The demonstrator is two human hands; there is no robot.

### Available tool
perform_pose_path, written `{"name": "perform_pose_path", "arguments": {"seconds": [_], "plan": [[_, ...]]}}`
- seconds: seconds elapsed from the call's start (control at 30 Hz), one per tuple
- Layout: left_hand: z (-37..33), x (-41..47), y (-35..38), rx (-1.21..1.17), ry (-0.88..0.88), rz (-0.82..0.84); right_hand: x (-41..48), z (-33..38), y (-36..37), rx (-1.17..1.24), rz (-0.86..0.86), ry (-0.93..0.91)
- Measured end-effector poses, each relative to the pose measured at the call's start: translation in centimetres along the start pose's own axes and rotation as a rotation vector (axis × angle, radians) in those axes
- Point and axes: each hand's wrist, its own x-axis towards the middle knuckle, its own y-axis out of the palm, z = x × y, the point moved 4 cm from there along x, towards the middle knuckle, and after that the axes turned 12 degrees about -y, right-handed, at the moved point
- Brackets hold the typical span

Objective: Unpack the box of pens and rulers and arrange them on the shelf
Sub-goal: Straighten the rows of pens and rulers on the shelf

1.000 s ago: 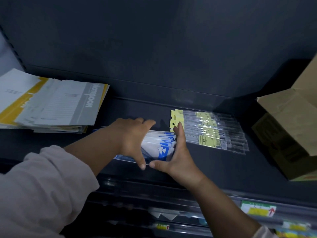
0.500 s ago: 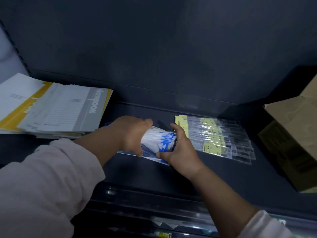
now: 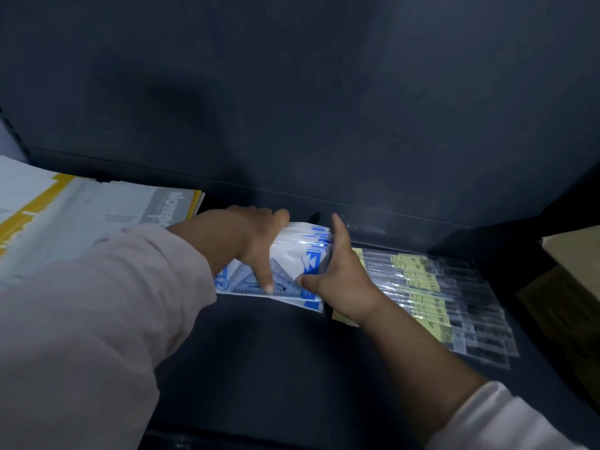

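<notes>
**White-and-blue packets: squaring the stack on the shelf**

Item: stack of white-and-blue plastic packets of triangular rulers (image 3: pixel 292 254). It lies on the dark metal shelf (image 3: pixel 276 352), towards the back, between your two hands.

Left hand (image 3: pixel 250 241): laid over the stack. The fingers curl over its far edge and the thumb is stretched forward, pressing down on the top packet, so this hand grips the pile.

Right hand (image 3: pixel 344 277): open. The fingers are straight and together, set edge-on against the right side of the stack like a fence, with the thumb reaching left along the near edge.

Handling: the step looks like squaring and seating the pile.
- Press the sides inward evenly.
- Hold the top packet flat under your thumb, since slick plastic will probably fan out.
- Slide the whole pile as one rather than lifting it.
- Line its right edge up just beside the neighbouring row without riding over it.

Adjacent, right: clear plastic sleeves of straight rulers with yellow labels (image 3: pixel 431 287), laid overlapping. Your right wrist covers their near-left corner.

Adjacent, left: stack of white, grey and yellow paper notebooks (image 3: pixel 97 222), near but apart.

Far right: brown cardboard box (image 3: pixel 571 287), partly out of frame.
</notes>
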Motion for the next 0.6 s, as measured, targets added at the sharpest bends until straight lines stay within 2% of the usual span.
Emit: {"name": "perform_pose_path", "arguments": {"seconds": [0.1,0.23,0.5,0.6], "plan": [[0.3,1.2,0.2,0.042,-0.031,-0.082,0.2,-0.5,0.2,0.035,0.057,0.006],[0.4,1.7,1.1,-0.025,0.004,-0.290,0.0,-0.6,0.5,-0.025,0.078,0.027],[0.1,0.8,3.8,-0.027,0.020,-0.246,-1.6,1.5,0.5,-0.267,0.109,-0.043],[0.0,-0.4,3.6,-0.031,-0.002,-0.369,-2.0,1.9,0.9,-0.400,0.107,-0.068]]}}
